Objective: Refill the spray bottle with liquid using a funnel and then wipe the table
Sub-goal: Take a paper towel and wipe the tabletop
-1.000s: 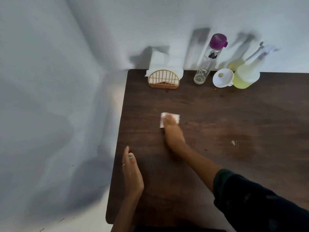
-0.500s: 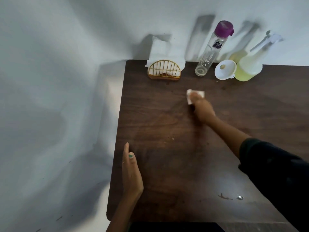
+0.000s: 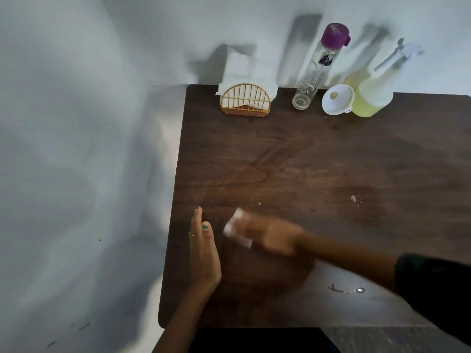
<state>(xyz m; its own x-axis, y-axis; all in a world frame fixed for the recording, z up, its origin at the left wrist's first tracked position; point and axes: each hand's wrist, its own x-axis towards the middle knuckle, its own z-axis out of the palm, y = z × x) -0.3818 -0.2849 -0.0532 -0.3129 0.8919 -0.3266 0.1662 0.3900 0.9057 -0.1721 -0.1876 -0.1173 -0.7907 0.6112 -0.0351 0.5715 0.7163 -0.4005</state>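
Observation:
My right hand (image 3: 270, 235) is blurred with motion and presses a white tissue (image 3: 235, 226) onto the dark wooden table (image 3: 331, 161), near its front left. My left hand (image 3: 204, 253) rests on its edge on the table just left of the tissue, fingers straight and together, holding nothing. At the back right stands the spray bottle (image 3: 373, 96) with yellow-green liquid and a white trigger head. The white funnel (image 3: 337, 99) lies beside it on the left.
A tall clear bottle with a purple cap (image 3: 318, 67) stands left of the funnel. A gold wire napkin holder (image 3: 245, 100) with white napkins sits at the back left. Small wet spots (image 3: 354, 199) and a droplet (image 3: 359, 290) lie on the right side. White walls border the table.
My right hand has swept the tissue from the back middle of the table toward me and left, ending beside my left hand. My left hand has stayed in place.

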